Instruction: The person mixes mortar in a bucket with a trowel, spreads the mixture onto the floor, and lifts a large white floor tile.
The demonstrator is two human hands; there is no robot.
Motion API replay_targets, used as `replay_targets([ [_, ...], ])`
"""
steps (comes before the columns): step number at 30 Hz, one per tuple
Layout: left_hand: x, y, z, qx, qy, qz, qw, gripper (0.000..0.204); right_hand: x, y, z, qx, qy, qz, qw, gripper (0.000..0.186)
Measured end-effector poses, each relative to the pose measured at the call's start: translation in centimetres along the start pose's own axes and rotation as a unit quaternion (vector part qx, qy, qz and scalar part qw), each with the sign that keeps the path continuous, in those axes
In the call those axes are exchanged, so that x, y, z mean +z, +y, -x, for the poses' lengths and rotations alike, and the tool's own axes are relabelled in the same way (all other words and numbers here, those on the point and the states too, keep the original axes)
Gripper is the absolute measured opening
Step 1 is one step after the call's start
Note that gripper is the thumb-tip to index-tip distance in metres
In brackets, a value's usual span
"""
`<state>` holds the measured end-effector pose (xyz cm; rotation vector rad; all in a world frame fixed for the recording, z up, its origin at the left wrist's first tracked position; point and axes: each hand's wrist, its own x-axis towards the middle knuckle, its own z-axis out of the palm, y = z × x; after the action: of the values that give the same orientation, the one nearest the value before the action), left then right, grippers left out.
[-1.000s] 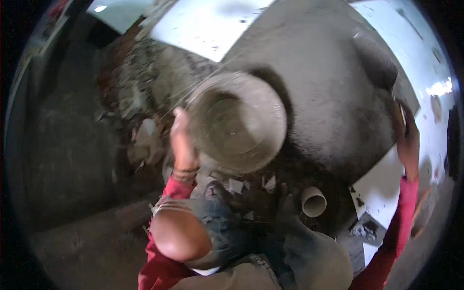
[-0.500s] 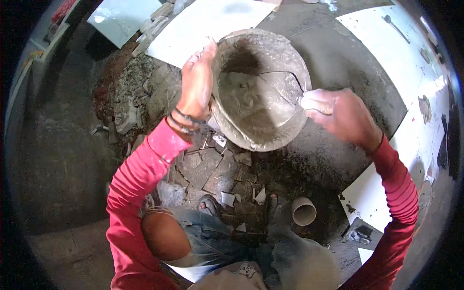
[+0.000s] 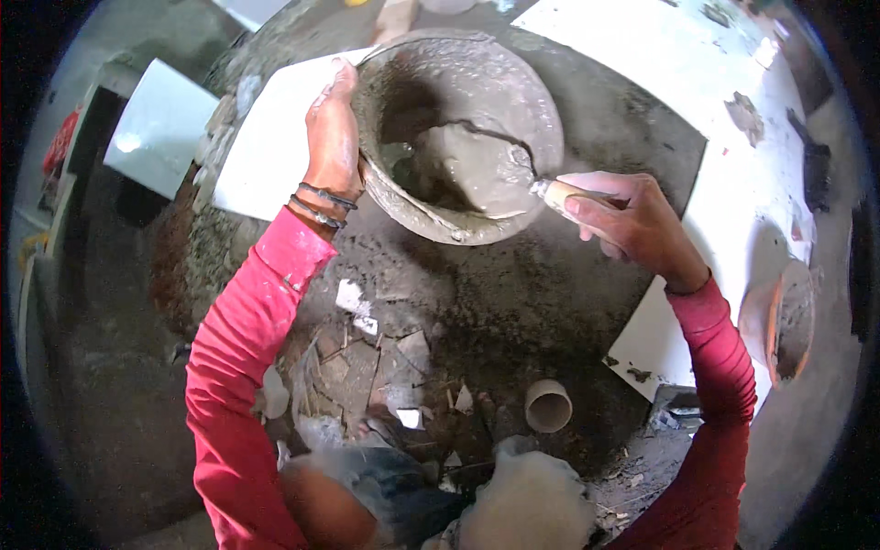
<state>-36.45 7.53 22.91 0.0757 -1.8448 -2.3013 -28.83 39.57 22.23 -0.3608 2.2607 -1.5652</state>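
Observation:
A round, mortar-caked bucket (image 3: 548, 101) leans at the top centre, its mouth facing me. My left hand (image 3: 332, 137) is closed on its left rim. Wet grey mortar (image 3: 472, 165) lies inside, heaped on the right, with a dark hollow on the left. My right hand (image 3: 628, 220) grips the pale handle of a trowel (image 3: 561, 194) at the right rim. The trowel's blade reaches into the bucket and is mostly hidden by mortar; only its dark edge shows.
White tiles or boards (image 3: 642, 60) lie beyond and to the right, another (image 3: 266, 151) behind my left hand. A short pipe-like cylinder (image 3: 548, 406) stands near my legs. Broken tile pieces (image 3: 353, 298) litter the floor. An orange-rimmed container (image 3: 788, 325) sits far right.
The bucket and both hands now appear higher and further left in view. Mortar inside has shifted, baring a deeper hollow on the left. Both hands keep their holds.

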Motion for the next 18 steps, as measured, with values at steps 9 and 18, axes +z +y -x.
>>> replay_targets([
  [9,3.8,-3.0,-4.5,0.018,0.139,-0.054,0.989,0.050,-4.1,0.1,1.1,-0.008,0.121,0.017,0.993,0.049],
  [18,-1.6,-5.4,-8.1,0.006,0.080,0.024,0.996,0.047,-8.1,1.6,-2.4,0.108,0.249,-0.062,0.961,0.030],
])
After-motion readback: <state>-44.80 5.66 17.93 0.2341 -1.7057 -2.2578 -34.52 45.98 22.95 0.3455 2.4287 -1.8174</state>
